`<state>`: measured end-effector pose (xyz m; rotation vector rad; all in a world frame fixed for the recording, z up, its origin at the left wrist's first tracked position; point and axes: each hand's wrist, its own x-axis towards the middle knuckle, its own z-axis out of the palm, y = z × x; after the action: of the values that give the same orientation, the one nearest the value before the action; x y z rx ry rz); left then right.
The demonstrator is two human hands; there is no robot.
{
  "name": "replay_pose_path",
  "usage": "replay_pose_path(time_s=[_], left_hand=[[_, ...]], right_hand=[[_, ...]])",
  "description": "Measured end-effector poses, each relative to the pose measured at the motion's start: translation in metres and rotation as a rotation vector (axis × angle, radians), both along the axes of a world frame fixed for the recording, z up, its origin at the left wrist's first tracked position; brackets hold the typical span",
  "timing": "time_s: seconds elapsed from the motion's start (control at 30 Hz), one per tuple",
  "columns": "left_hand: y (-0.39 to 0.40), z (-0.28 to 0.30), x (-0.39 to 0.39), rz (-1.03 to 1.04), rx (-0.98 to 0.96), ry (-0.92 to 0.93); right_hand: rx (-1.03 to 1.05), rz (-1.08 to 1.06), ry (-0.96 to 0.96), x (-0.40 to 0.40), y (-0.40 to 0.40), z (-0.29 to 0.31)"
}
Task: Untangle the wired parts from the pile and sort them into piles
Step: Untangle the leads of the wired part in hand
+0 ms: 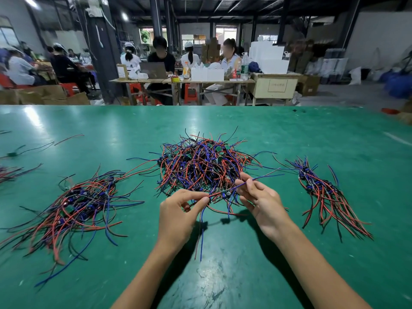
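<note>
far-left wires (9, 172): cut by edge | central pile (200, 166): inner parts buried | workers' faces: blurred

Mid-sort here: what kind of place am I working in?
Probably a factory assembly floor: a green work table with a tangled wire pile, other workers at benches, stacked cartons behind.

Both hands are pinching one wired part (225, 194) just above the green tabletop (245, 275): the left hand (178, 216) its red lead, the right hand (259, 198) its blue lead. The tangled pile (200, 166) is lying behind, flanked by a left pile (75, 208) and a right pile (323, 192).
</note>
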<state>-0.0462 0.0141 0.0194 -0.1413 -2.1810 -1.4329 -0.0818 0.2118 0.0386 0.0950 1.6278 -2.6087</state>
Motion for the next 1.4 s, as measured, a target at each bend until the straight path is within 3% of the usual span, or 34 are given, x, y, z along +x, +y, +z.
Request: replay_pose_path(time_s=[0.17, 0.3, 0.67, 1.07, 1.23, 1.4], left_hand=[[-0.004, -0.001, 0.002, 0.083, -0.349, 0.361], [-0.006, -0.003, 0.0, 0.148, -0.402, 0.426], [-0.003, -0.006, 0.002, 0.039, -0.223, 0.158], [0.005, -0.005, 0.007, -0.014, -0.288, -0.048], [0.008, -0.003, 0.009, 0.013, -0.302, -0.098], [0.008, -0.001, 0.009, 0.02, -0.324, -0.154]], right_hand=[[-0.136, 0.041, -0.016, -0.001, -0.004, 0.001], [-0.194, 0.063, -0.023, 0.0, -0.004, 0.002], [-0.068, -0.125, -0.004, -0.001, -0.002, 0.001], [0.108, -0.382, 0.026, -0.007, 0.018, 0.008], [0.379, -0.56, 0.084, -0.031, 0.047, 0.019], [1.087, -0.658, 0.129, -0.082, 0.108, 0.059]])
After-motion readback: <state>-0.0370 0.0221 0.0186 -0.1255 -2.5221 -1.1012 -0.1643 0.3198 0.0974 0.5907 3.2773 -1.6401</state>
